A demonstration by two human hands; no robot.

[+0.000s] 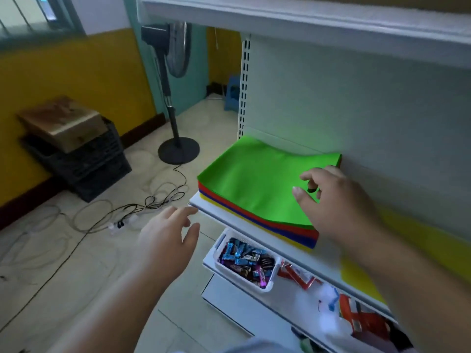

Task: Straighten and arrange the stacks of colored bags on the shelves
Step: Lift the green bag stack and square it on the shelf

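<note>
Head camera: A person reaches with both bare arms toward a white shelf holding a stack of colored bags, a green bag on top with red, blue and yellow edges fanned out beneath it along the near side. The right hand hovers over the stack's right end, fingers loosely bent and spread, thumb pointing left, gripping nothing; whether the fingertips touch the green bag cannot be told. The left hand hangs in the air just off the shelf's near-left corner, fingers extended and relaxed, holding nothing. A second yellow bag lies on the shelf to the right, partly hidden by the right forearm. On the lower shelf sits a white bin of wrapped candy. A standing fan and a black crate stand on the tiled floor to the left.
</note>
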